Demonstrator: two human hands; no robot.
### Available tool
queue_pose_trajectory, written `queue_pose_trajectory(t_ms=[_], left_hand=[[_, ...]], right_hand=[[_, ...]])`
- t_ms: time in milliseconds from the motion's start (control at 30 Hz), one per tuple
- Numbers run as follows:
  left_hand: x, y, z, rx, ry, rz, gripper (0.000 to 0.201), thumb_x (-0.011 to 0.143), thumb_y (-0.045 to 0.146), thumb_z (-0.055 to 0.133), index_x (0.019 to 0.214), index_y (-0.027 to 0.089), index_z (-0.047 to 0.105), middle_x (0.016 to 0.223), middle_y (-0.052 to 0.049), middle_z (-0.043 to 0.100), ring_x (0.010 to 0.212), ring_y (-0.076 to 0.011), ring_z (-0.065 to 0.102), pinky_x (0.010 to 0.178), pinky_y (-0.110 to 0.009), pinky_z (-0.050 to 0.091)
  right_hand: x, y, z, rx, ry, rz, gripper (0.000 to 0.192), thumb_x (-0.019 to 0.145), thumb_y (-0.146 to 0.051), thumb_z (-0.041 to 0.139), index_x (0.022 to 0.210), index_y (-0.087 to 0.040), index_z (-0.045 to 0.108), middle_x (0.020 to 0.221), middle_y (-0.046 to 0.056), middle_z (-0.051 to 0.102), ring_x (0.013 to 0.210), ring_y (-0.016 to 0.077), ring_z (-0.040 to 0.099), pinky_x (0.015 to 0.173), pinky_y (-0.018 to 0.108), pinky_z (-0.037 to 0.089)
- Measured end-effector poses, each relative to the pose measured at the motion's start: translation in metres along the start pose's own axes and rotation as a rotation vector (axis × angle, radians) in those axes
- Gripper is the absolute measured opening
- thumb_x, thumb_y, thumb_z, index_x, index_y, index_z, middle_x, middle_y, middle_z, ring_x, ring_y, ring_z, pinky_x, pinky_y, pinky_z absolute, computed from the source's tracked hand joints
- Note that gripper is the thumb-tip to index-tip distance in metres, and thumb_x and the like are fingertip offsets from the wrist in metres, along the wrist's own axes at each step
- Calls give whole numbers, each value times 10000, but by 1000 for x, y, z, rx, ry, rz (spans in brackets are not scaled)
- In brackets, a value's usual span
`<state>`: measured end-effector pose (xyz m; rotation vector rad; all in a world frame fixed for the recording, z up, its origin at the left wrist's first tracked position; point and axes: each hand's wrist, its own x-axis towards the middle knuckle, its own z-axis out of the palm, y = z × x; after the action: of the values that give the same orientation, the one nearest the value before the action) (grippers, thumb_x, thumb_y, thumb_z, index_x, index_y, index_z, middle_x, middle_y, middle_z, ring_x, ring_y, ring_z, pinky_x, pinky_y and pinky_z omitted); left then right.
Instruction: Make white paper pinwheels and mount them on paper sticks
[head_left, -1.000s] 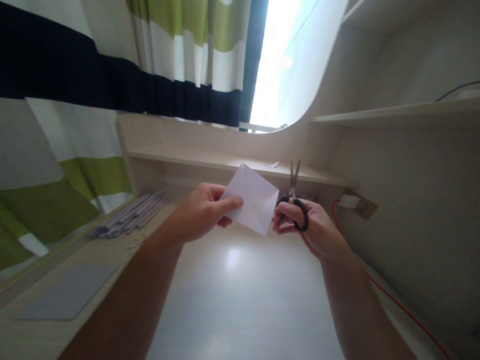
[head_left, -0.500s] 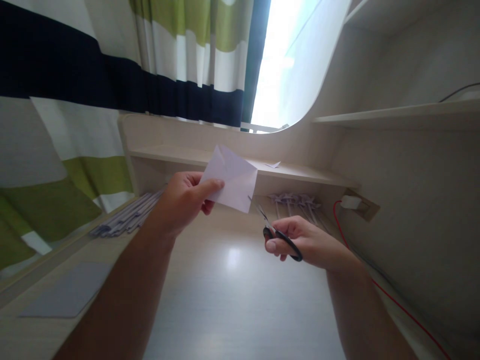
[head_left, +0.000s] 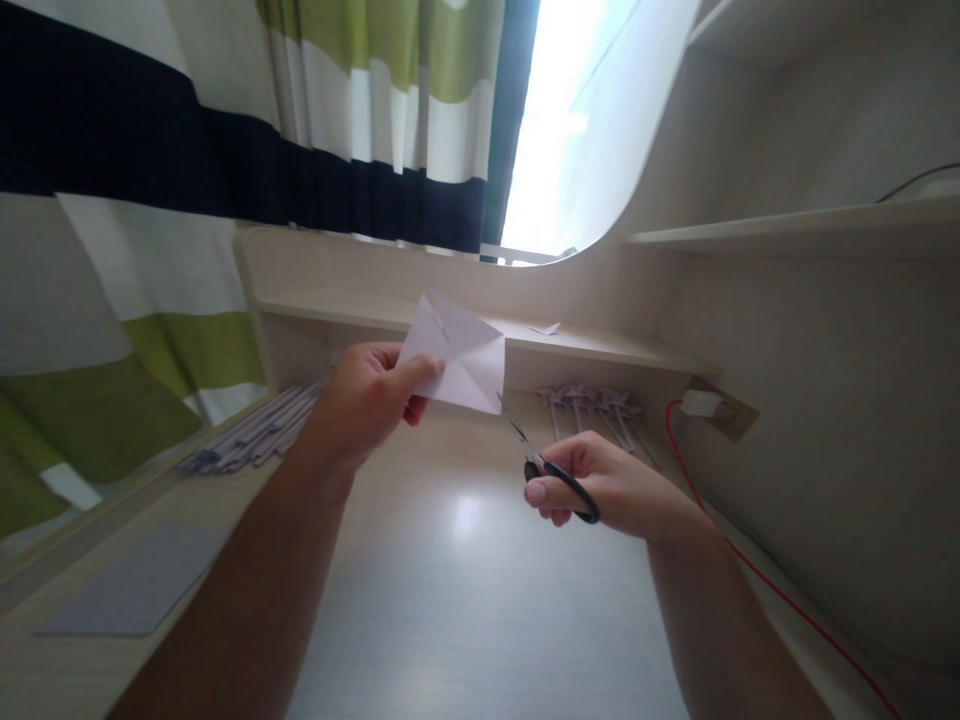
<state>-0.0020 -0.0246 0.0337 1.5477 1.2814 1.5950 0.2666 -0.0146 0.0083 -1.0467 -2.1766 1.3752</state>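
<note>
Head view: left hand (head_left: 367, 400) pinches the left corner of a creased white paper square (head_left: 456, 352), held in the air above the desk (head_left: 465, 600). Right hand (head_left: 600, 490) is closed through the black handles of the scissors (head_left: 551, 470), blade tips at the paper's lower right corner. Paper judged light and floppy; best gripped close to the cut line.
</note>
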Motion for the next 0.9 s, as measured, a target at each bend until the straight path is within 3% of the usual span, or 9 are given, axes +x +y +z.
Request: queue_pose_trajectory(t_ms=[900], left_hand=[[-4, 3, 5, 74, -34, 17, 355, 819, 338, 653, 503, 186, 596, 455, 4, 552, 432, -113, 475, 441, -225, 355]], right_hand=[[2, 1, 3, 27, 14, 1, 407, 826, -521, 817, 730, -135, 727, 645, 19, 650, 590, 115, 559, 530, 226, 375]])
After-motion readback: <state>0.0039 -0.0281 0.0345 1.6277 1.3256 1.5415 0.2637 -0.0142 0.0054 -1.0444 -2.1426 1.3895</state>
